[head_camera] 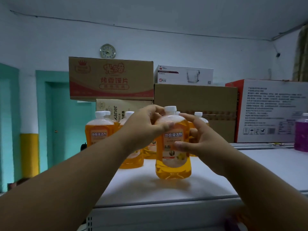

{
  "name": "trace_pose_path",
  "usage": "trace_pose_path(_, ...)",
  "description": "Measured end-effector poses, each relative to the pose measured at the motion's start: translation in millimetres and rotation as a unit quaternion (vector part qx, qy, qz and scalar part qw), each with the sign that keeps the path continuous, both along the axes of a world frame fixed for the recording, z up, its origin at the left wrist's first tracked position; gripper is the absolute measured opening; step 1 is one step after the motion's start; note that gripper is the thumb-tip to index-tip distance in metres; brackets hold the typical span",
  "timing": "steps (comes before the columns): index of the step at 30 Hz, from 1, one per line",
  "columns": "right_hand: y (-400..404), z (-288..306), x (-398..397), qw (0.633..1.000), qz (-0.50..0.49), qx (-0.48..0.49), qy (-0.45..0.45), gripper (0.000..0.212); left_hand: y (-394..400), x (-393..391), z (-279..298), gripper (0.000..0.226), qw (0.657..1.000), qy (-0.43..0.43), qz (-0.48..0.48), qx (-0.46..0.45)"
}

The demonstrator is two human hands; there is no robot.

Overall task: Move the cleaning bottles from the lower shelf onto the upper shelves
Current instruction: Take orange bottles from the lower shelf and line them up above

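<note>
Both hands hold one orange bottle (173, 144) on the upper shelf (250, 164), near its front edge. The left hand (146, 124) curls over the shoulder of the bottle just below the white cap, and the right hand (198, 139) wraps the side, with the thumb across the label. The bottle leans a little, and I cannot tell if its base sits fully on the shelf. Several more orange bottles (100, 129) stand in a group behind it, toward the back edge, in front of cardboard boxes (195, 100). A purple bottle (301, 132) stands at the right edge. I judge this is the placing step. Next, the bottle should be set upright and released.
</note>
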State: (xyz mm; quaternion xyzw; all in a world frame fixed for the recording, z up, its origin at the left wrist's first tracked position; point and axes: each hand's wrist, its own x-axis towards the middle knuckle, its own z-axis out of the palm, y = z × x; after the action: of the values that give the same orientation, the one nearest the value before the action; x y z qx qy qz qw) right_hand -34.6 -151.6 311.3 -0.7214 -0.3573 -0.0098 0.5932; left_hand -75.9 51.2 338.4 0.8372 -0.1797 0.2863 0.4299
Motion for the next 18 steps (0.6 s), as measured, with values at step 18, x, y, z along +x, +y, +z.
trace_pose_path(18, 49.9, -15.1, 38.8, 0.931, -0.207, -0.199, -0.226, 0.105, 32.7, -13.7, -78.0, 0.039, 0.910, 0.097, 0.243, 0.321)
